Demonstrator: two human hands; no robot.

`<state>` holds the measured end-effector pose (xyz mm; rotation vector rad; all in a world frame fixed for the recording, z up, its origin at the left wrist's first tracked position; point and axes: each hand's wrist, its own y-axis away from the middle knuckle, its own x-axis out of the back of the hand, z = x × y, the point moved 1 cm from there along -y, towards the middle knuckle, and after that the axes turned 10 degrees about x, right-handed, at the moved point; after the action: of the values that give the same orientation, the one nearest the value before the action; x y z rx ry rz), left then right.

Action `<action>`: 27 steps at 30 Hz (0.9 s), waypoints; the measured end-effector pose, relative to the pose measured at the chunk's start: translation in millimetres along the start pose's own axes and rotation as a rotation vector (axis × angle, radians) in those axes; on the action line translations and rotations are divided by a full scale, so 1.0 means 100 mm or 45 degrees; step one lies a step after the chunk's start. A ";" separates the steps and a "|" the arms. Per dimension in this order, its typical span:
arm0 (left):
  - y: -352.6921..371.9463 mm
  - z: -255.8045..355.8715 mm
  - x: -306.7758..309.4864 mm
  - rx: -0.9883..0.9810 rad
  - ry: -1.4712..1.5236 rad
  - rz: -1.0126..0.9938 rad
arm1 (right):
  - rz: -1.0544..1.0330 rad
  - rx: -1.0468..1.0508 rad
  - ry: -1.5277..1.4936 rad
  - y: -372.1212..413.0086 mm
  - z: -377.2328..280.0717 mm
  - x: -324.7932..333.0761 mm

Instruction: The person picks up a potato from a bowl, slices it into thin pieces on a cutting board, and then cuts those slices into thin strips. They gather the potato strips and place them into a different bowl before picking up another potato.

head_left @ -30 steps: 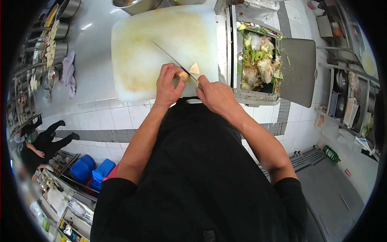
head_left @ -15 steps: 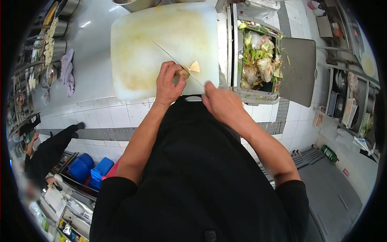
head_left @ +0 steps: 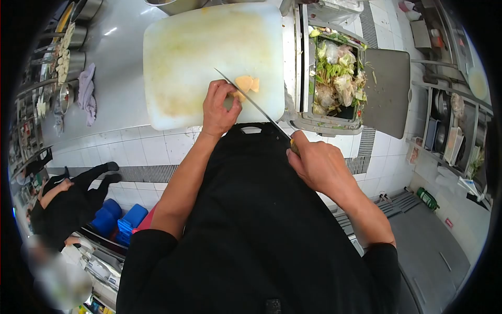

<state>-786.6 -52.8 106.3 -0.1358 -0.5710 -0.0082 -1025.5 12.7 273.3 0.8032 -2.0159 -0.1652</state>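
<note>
Now the left hand point(head_left: 220, 112), fingers bent, pinches a small pale-tan piece of food point(head_left: 239, 96) against the rectangular, yellow-stained white cutting board point(head_left: 178, 63), near its lower edge. Fingers wrapped around a yellowish handle, the right hand point(head_left: 321, 162) holds a long, thin-bladed steel knife point(head_left: 264, 114) off the board's lower right corner, its blade slanting between that piece and some flat, cream-coloured cut slices point(head_left: 244, 82) just beyond.

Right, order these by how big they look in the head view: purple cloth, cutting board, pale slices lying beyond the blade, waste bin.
Largest to smallest:
1. Cutting board
2. Waste bin
3. Purple cloth
4. Pale slices
</note>
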 end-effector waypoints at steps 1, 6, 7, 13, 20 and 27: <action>0.00 0.00 0.00 0.000 0.001 -0.001 | 0.002 -0.018 -0.002 0.02 0.00 0.00; -0.01 0.03 0.01 0.024 0.046 -0.004 | 0.232 0.108 0.028 -0.80 0.21 -0.58; 0.01 0.03 0.01 0.025 0.043 -0.006 | 0.232 0.108 0.024 -0.91 0.24 -0.69; -0.01 0.02 0.01 -0.029 0.038 0.002 | 0.372 0.206 0.027 -1.02 0.22 -0.60; -0.01 0.04 0.02 -0.021 0.030 0.012 | -0.046 -0.012 0.015 0.03 -0.02 0.01; 0.00 0.04 0.03 0.004 0.076 -0.001 | 0.292 0.143 -0.006 -0.93 0.25 -0.72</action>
<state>-786.5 -52.5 111.2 -0.1319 -0.5116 -0.0125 -976.0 -21.3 168.6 0.6346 -2.1187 0.0781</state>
